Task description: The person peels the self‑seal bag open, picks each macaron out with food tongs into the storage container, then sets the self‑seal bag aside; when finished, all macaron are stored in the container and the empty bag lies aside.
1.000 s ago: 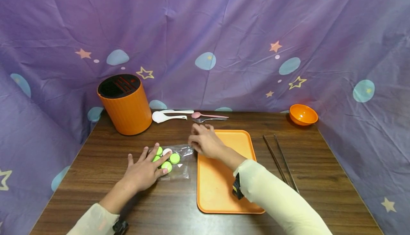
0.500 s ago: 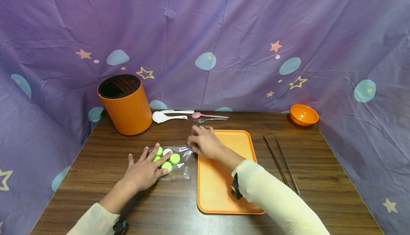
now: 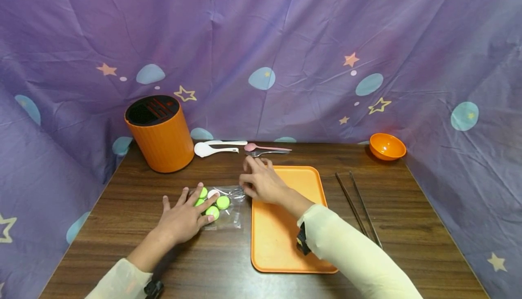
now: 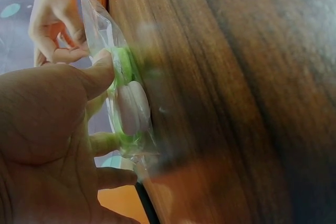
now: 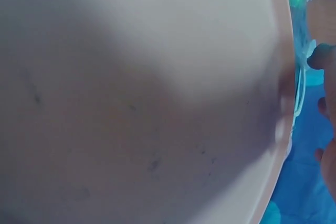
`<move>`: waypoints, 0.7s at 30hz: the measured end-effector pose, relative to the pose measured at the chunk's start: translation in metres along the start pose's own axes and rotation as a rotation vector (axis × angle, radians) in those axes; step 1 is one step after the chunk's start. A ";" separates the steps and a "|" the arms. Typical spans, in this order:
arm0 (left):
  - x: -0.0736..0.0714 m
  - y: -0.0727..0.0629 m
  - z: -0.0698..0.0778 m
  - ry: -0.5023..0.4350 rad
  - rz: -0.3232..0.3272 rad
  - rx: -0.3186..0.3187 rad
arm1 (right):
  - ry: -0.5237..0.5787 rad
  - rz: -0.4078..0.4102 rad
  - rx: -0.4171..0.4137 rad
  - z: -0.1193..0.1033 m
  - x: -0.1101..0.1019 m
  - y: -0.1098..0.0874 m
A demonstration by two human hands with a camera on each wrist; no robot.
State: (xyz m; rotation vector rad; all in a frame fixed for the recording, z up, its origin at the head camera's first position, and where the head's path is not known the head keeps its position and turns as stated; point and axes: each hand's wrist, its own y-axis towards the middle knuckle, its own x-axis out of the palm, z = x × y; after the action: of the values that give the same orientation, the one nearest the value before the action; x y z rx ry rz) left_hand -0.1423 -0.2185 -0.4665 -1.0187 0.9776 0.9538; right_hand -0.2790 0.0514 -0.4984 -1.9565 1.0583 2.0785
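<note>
A clear plastic bag (image 3: 234,219) lies on the wooden table, holding several round green pieces (image 3: 222,202) and a white one (image 3: 213,194). With fingers spread, my left hand (image 3: 181,221) presses over the bag's left part and the pieces. My right hand (image 3: 265,183) reaches across the tray and pinches the bag's upper right edge between thumb and fingers. In the left wrist view the bag's film (image 4: 100,24) stretches up toward that hand, and pale round pieces (image 4: 132,107) show below my left thumb. The right wrist view shows mostly tray, with right fingertips (image 5: 324,59) at its edge.
An orange tray (image 3: 281,244) lies right of the bag. Behind are a knife block (image 3: 163,140), white ladle (image 3: 204,149), pink spoon (image 3: 250,147) and fork (image 3: 269,152). Two long thin rods (image 3: 355,204) and an orange bowl (image 3: 387,147) are at the right.
Both hands stay almost in place. The right hand makes only tiny movements at the bag's edge, and the film there has shifted its creases and shine.
</note>
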 end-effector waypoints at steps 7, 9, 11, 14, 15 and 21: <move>-0.001 0.001 0.002 0.001 -0.014 -0.008 | 0.061 0.051 -0.023 -0.002 0.000 -0.003; -0.001 0.001 0.002 0.003 -0.014 -0.007 | 0.075 0.061 -0.031 -0.001 -0.001 -0.003; -0.001 0.001 0.002 0.005 -0.013 -0.007 | 0.087 0.069 -0.030 0.001 -0.003 -0.004; 0.000 0.001 0.002 0.010 -0.009 -0.005 | 0.107 0.063 -0.010 0.005 -0.005 -0.007; 0.000 0.001 0.001 0.010 -0.008 -0.004 | 0.108 0.054 0.000 0.006 -0.005 -0.008; -0.001 0.000 0.002 0.000 -0.010 0.000 | 0.092 -0.038 0.036 0.009 -0.008 -0.013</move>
State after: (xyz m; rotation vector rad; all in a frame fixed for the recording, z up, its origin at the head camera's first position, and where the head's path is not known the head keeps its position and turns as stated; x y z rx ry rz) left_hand -0.1421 -0.2170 -0.4650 -1.0235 0.9717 0.9454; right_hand -0.2788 0.0694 -0.4970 -2.0558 1.0580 1.9543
